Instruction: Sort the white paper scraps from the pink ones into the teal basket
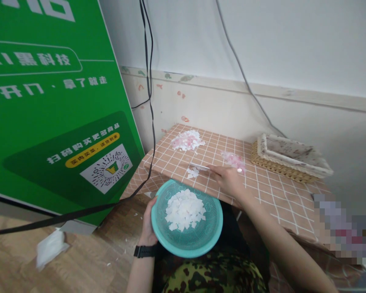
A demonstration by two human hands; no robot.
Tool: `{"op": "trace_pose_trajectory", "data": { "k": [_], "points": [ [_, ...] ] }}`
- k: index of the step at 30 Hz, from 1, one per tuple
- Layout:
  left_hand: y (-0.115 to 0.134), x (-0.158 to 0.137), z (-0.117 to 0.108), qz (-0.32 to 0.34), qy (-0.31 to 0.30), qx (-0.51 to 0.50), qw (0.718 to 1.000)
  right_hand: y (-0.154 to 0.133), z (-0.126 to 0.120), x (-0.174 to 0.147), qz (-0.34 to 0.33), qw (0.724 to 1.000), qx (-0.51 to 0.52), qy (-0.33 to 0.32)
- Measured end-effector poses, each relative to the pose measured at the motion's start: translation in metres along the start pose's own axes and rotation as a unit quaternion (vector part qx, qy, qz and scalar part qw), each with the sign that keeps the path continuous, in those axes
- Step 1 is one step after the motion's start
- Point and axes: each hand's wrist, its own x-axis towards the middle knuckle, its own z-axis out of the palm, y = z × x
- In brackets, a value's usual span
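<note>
My left hand (pixel 149 221) grips the left rim of a teal plastic colander (pixel 215 230), its fingers mostly hidden behind the rim. Inside lies a heap of torn white paper pieces (pixel 185 208). The colander is just below the table's front edge. My right hand (pixel 230 179) is closed on a thin, pale, flat tool (pixel 200 166) whose exact kind I cannot make out. It reaches over a small patch of white paper scraps (pixel 192 173) near that edge. Farther back on the table sits a pile of white and pink scraps (pixel 187 140).
A brown checked cloth covers the table (pixel 271 199). Some pinkish translucent scraps (pixel 234 161) lie near a cloth-lined wicker basket (pixel 288 156) at the right. Left stands a green panel (pixel 64 122), with a black strap (pixel 152 130) hanging before it. A white packet (pixel 51 248) lies on the floor.
</note>
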Motion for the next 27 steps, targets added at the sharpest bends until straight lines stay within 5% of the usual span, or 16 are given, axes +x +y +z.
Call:
{"op": "trace_pose_trajectory", "data": {
  "k": [14,21,27],
  "points": [
    [0.003,-0.003,0.004,-0.028,-0.006,-0.023,0.999,0.006,-0.001,0.011,0.018,0.999,0.024,0.023],
    [0.003,-0.003,0.005,-0.021,0.001,-0.022,1.0,0.012,-0.029,0.013,0.148,0.976,-0.009,0.159],
    [0.002,0.0,0.0,-0.017,-0.005,-0.011,1.0,0.01,-0.014,-0.024,0.215,0.967,0.007,0.137]
  ]
}}
